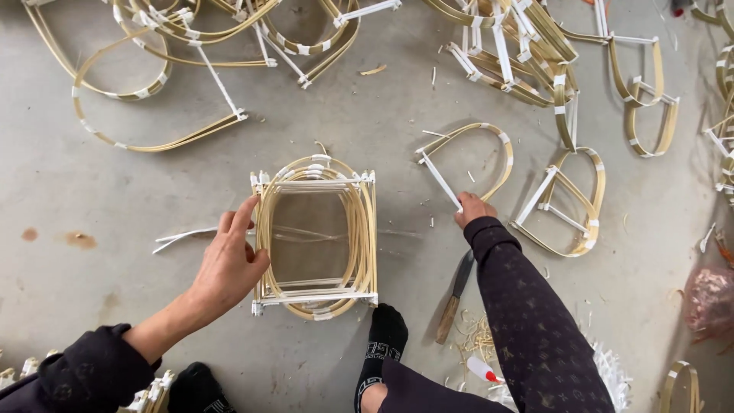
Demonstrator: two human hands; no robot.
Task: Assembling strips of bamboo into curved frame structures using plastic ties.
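You are looking down at a grey concrete floor (92, 191) strewn along its far edge with a tangle of bent bamboo-strip hoops (176, 30), each bound with white tape. Nearer you, in the middle, sits a stack of bamboo hoop frames (315, 237), squared off by white crossbars at its far and near ends, its long axis running away from you. Your left hand (229, 264) rests against the stack's left side, fingers spread and lightly curled over the outermost strips, thumb low; it steadies rather than clamps. Your right hand (472, 208) lies to the right of the stack, well apart from it, and its fingers are closed on the near end of the white crossbar of a single D-shaped bamboo frame (468, 164). That frame runs up and away from the fingers toward the far right, its curved side farthest from you, so the right hand is the nearer one to it. Just beyond it lies a second D-shaped frame (566, 203), untouched. A knife with a wooden handle (455, 298) lies on the floor beside your right forearm, among shavings. Your right fingertips are hidden behind the knuckles, and your sleeve covers the wrist. A pinkish bag (709, 297) at the right edge is cut off and hard to make out.
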